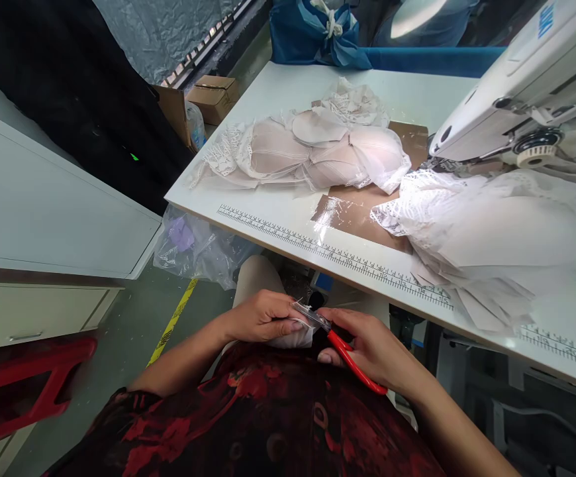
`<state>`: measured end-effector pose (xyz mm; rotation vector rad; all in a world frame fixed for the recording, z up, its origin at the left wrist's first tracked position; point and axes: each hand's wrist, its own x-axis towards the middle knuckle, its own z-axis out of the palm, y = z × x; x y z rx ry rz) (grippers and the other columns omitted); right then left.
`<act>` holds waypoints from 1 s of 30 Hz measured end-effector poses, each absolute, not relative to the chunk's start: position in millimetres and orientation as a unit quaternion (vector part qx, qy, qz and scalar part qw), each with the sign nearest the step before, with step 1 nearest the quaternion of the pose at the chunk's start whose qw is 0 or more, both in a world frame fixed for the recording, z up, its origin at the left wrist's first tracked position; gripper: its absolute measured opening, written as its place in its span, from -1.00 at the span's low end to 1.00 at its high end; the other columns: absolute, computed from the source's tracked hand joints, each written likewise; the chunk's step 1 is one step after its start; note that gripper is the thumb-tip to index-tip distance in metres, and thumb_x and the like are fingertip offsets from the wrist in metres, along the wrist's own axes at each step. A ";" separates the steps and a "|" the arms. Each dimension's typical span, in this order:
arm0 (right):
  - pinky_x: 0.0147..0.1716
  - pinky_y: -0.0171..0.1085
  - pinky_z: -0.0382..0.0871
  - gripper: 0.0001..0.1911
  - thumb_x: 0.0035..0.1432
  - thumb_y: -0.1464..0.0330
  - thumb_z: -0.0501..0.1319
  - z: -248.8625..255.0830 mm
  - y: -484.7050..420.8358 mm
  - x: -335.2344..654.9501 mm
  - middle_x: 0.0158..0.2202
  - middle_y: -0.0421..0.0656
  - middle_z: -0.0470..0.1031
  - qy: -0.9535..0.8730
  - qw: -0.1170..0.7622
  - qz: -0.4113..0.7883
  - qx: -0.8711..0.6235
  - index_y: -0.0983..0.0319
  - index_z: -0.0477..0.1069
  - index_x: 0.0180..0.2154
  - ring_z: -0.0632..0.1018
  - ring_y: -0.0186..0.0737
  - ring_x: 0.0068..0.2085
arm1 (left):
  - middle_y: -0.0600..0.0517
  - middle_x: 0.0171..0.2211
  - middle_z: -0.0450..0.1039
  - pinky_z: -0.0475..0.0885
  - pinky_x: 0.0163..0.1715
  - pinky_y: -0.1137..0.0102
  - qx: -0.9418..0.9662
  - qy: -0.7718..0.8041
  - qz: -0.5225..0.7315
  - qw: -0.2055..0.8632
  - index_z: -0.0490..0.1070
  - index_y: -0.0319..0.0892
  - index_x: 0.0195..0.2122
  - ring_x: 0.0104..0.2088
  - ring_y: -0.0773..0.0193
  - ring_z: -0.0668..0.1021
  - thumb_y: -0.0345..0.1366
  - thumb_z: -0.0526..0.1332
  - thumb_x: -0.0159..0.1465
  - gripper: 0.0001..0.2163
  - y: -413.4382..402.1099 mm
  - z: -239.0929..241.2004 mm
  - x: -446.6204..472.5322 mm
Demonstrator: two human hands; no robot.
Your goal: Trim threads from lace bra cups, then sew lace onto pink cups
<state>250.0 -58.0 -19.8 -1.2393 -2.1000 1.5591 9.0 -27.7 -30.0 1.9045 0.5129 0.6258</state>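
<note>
Over my lap, my left hand (265, 317) is closed on a small piece of white fabric (304, 322), pinched between thumb and fingers. My right hand (362, 341) grips red-handled scissors (350, 363), whose metal blades reach left to the fabric at my left fingertips. Whether the blades are apart or closed on the fabric is hard to make out. On the table beyond my hands lie white lace bra pieces (332, 156) with padded cups. A stack of white lace and sheer fabric pieces (496, 232) spreads under the sewing machine (521, 86).
A printed ruler (328, 255) runs along the front edge of the white table (278, 209). Brown tape (362, 222) covers part of its top. Left are a plastic bag (203, 245), a white cabinet (49, 199) and a red stool (30, 384). A blue cloth bundle (312, 36) sits behind.
</note>
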 end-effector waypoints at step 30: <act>-0.48 -0.39 0.14 -0.66 0.04 0.10 0.29 -98.1 -94.1 272.1 -0.52 -0.30 0.22 -0.548 0.292 0.626 -0.472 0.26 0.41 -0.43 0.26 -0.34 -0.46 | -0.14 0.01 0.42 0.28 0.09 0.23 0.528 0.209 -0.012 0.823 0.33 -0.23 0.12 0.03 0.04 0.46 0.10 0.21 0.16 -0.38 -42.8 -35.6 22.0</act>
